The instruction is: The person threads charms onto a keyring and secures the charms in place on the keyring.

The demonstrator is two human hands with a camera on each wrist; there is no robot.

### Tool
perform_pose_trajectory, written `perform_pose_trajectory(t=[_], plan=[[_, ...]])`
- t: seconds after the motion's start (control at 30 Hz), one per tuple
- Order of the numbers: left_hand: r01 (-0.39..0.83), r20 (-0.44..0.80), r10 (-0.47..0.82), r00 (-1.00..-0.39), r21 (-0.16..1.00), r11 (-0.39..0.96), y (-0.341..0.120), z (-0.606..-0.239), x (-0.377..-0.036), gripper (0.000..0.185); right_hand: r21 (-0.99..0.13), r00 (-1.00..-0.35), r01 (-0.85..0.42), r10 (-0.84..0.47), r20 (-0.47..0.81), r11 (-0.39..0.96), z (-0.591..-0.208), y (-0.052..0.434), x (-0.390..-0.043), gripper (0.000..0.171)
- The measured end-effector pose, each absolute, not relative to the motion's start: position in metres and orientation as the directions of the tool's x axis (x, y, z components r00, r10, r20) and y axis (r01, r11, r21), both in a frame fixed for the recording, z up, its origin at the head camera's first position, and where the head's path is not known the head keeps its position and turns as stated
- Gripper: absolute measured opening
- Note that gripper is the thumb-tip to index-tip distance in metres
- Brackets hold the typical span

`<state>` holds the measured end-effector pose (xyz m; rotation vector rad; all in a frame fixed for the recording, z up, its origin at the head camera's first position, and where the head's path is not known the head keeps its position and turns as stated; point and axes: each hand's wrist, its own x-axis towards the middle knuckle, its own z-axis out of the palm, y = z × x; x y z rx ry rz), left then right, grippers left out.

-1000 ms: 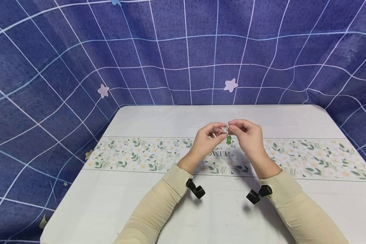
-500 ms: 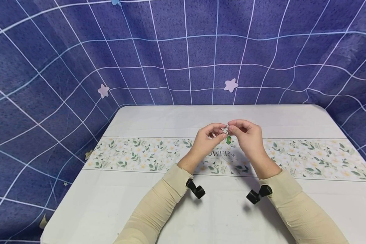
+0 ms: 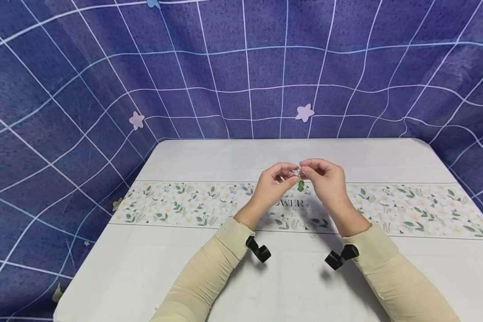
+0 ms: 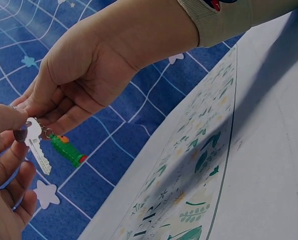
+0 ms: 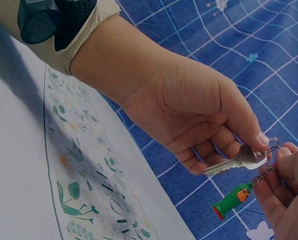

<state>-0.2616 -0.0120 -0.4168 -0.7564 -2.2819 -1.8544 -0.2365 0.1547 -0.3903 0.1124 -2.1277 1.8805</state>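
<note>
we pinch key ring (image 5: 272,145) between both hands, above table (image 3: 225,161) middle. left hand (image 3: 271,185) thumb and finger clamp silver key (image 5: 234,161) head. right hand (image 3: 326,181) fingers curl on ring from other side. green charm (image 5: 231,200) hangs on short chain, free of tabletop. floral runner (image 3: 185,203) crosses table below our hands. bare tabletop on all sides; far edge meets blue grid cloth (image 3: 241,67).

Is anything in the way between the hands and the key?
No, nothing is. Both hands already hold it: the left hand and the right hand pinch the key and its ring together above the table. A little green charm dangles below on a chain.
</note>
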Motion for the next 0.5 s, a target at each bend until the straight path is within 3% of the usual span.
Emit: perform_pose_trajectory(t=[0.5], plan=[[0.44, 0.389, 0.318, -0.864, 0.892, 0.104, -0.012, -0.4149, -0.2611, 0.03, -0.959, -0.951, -0.259, 0.141, 0.274, 0.117, -0.3909, 0.1551, -0.237, 0.016]])
